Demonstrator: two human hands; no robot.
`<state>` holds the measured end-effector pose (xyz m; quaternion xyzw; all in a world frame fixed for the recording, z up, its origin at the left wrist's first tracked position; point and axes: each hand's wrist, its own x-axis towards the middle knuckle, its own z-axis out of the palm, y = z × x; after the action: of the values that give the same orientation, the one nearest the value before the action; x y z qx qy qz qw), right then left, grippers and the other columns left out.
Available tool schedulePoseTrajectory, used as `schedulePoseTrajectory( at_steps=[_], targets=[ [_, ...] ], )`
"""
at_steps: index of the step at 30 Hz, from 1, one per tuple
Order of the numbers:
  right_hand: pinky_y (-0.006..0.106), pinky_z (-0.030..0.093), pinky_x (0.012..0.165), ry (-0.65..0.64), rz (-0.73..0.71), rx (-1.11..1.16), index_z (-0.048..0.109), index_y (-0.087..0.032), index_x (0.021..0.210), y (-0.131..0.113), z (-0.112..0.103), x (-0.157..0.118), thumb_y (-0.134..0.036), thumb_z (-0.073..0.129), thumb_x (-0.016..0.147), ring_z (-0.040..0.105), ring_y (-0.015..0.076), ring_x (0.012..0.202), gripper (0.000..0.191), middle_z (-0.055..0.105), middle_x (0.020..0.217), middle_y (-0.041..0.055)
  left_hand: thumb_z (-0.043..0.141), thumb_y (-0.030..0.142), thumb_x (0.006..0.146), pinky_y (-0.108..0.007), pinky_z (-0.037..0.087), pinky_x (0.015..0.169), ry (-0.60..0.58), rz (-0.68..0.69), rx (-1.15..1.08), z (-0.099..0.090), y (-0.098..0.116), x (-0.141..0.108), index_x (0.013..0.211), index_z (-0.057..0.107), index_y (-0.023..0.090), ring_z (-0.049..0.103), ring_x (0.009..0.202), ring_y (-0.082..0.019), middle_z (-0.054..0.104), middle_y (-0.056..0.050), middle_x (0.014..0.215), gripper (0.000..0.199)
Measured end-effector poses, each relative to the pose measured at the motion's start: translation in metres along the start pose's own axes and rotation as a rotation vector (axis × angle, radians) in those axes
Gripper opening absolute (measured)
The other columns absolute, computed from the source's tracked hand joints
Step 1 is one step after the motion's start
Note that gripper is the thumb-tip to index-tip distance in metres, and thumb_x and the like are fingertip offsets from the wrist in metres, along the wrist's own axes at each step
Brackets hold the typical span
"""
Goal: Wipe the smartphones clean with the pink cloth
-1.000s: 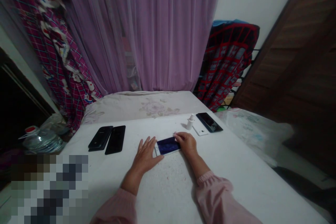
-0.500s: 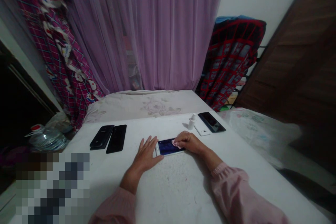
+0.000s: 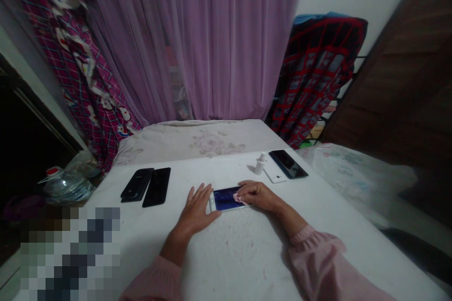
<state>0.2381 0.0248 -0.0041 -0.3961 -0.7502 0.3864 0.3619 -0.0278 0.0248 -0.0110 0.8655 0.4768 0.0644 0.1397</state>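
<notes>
A white smartphone (image 3: 223, 199) lies flat on the white table, its dark blue screen facing up. My left hand (image 3: 197, 209) braces its left end, thumb at the near edge and fingertips at the far edge, the fingers spread. On the right part of the screen, my right hand (image 3: 260, 195) pinches a small pink cloth (image 3: 240, 197) and presses it against the glass. That hand covers the phone's right end. Beyond my right hand, a small white bottle (image 3: 260, 164) stands upright beside a white phone (image 3: 275, 176).
A dark phone (image 3: 288, 164) lies at the far right of the table (image 3: 226, 254). Two more dark devices, a black phone (image 3: 156, 187) and a dark phone-like one (image 3: 137, 185), lie on the left. A clear water bottle (image 3: 63, 186) stands beyond the left edge. Purple curtains (image 3: 226, 47) hang behind.
My right hand and the pink cloth have slid slightly right and nearer to me across the screen. My left hand has stayed in place on the smartphone.
</notes>
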Motion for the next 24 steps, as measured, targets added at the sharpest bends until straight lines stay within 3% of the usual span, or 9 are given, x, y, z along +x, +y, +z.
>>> schedulePoseTrajectory(
  at_steps=[3,6,13,17,24],
  targets=[
    [0.035,0.053,0.081,0.106,0.055,0.041,0.077,-0.023,0.081,0.007,0.010,0.008,-0.051,0.068,0.079,0.068,0.0179,0.069,0.029,0.075,0.077,0.0041,0.051,0.052,0.086,-0.049,0.005,0.119,0.000,0.019,-0.006,0.001,-0.002,0.001,0.146,0.030,0.020,0.015,0.146,-0.025,0.029,-0.007,0.155,0.072],
    [0.029,0.054,0.064,0.242,0.110,0.034,0.077,-0.022,0.083,0.015,0.022,0.018,-0.050,0.068,0.077,0.068,0.0193,0.070,0.031,0.075,0.083,0.0065,0.050,0.053,0.086,-0.050,0.005,0.119,-0.018,0.014,-0.009,0.000,-0.003,0.000,0.147,0.029,0.020,0.014,0.146,-0.025,0.028,-0.007,0.156,0.072],
    [0.031,0.056,0.070,0.302,0.147,0.069,0.076,-0.022,0.088,0.022,0.027,0.016,-0.047,0.067,0.076,0.070,0.0203,0.076,0.029,0.075,0.090,0.0067,0.049,0.047,0.088,-0.049,0.005,0.118,-0.041,-0.023,0.010,-0.006,-0.001,0.006,0.147,0.028,0.020,0.013,0.146,-0.024,0.025,-0.007,0.157,0.069],
    [0.032,0.056,0.071,0.298,0.182,0.107,0.076,-0.019,0.085,0.026,0.024,0.031,-0.050,0.068,0.072,0.070,0.0212,0.078,0.034,0.075,0.089,0.0077,0.047,0.047,0.087,-0.053,0.003,0.117,-0.085,-0.047,0.043,-0.016,-0.003,0.019,0.147,0.028,0.019,0.013,0.146,-0.025,0.025,-0.008,0.157,0.069],
    [0.032,0.056,0.069,0.271,0.179,0.148,0.076,-0.017,0.086,0.030,0.024,0.056,-0.050,0.068,0.071,0.069,0.0199,0.072,0.038,0.076,0.085,0.0084,0.046,0.047,0.086,-0.056,0.003,0.115,-0.140,-0.095,0.116,-0.039,-0.037,0.018,0.148,0.027,0.021,0.011,0.146,-0.027,0.022,-0.009,0.157,0.070]
  ],
)
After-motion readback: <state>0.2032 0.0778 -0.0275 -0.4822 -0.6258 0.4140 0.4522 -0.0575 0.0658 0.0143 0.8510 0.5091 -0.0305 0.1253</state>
